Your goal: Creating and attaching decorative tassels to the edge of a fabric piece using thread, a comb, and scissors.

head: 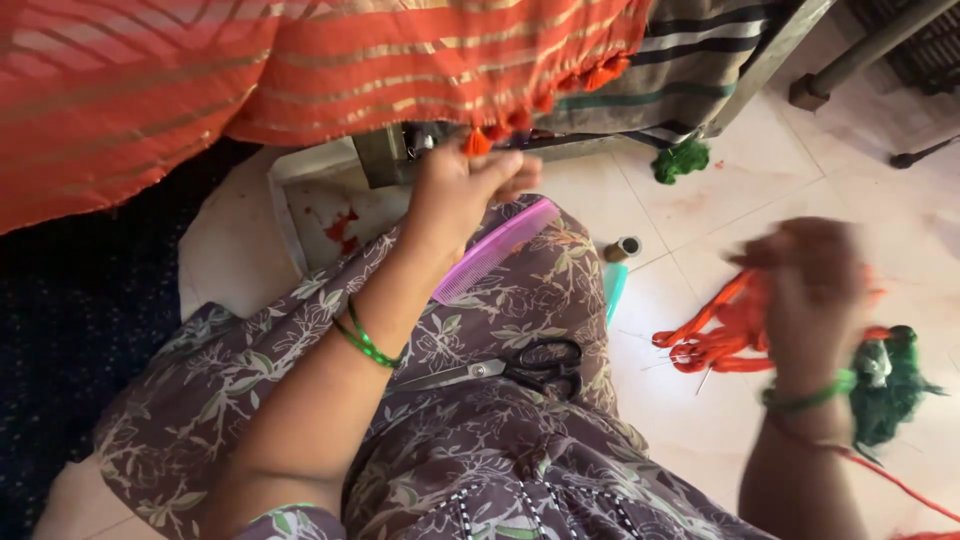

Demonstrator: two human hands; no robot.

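We see soft, even daylight, brightest on the pale floor [720, 200] at upper right. Lower left sinks into dim shadow. Our right hand [810, 290] is smeared by motion blur; our left hand [465, 190] is slightly soft. No harsh glare.

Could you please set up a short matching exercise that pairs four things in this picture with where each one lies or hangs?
1 comb
2 scissors
3 orange thread bundle
4 orange tassels

a on the white floor, under the right hand
b on the lap, blades pointing left
c along the cloth's edge
d on the knee, under the left hand

Pairs: 1-d, 2-b, 3-a, 4-c
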